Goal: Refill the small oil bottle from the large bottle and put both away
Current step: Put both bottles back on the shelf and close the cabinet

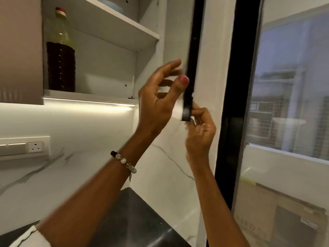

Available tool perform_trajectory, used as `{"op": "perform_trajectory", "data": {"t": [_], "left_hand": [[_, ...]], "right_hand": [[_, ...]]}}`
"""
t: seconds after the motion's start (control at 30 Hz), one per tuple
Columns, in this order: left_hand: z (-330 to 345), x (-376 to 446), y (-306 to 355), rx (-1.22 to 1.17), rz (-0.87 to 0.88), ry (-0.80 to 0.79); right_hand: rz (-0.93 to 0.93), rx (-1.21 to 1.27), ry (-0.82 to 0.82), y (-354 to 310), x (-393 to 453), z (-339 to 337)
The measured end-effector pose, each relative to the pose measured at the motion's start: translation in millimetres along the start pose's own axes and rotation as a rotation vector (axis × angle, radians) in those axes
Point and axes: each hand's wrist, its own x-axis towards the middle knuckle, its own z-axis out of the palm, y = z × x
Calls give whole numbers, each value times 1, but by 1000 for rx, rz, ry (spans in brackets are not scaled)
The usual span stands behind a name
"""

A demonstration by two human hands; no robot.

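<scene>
Clear plastic, we judge, is what the large bottle [60, 50] is made of: it stands upright on the lower shelf [89, 94] of the open wall cabinet, at the left end, partly hidden by the closed neighbouring door [21, 50], with a red cap on top, pale yellow oil showing in the neck and a dark ribbed body below. The small oil bottle is nowhere in our view. Both our hands are on the black edge of the open cabinet door [189, 68]: our left hand [160, 97] has fingers curved and spread, thumb against the door's edge, holding nothing else, while our right hand [200, 129] pinches the door's bottom corner with curled fingers. Both are blurred, so the finer contact is hard to read. The bottle looks nearly full, so we expect it to be heavy and to slosh when tilted; thin plastic may give under a squeeze, and any oil film would make it slippery. We would take it around the ribbed body, where the ridges offer purchase, with the other hand under its base as it clears the shelf, never by the cap alone.
</scene>
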Motion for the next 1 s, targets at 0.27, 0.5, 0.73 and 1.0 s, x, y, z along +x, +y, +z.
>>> {"op": "perform_trajectory", "data": {"t": [0.27, 0.5, 0.73, 1.0], "left_hand": [[-131, 20, -14, 490, 111, 278], [-223, 23, -50, 1264, 295, 153], [-278, 30, -86, 1962, 388, -187], [-296, 35, -112, 2111, 277, -211]], "right_hand": [[-253, -116, -222, 35, -32, 128], [-405, -317, -274, 82, -49, 205], [-437, -456, -530, 118, -45, 245], [-457, -532, -727, 149, -36, 264]]}}
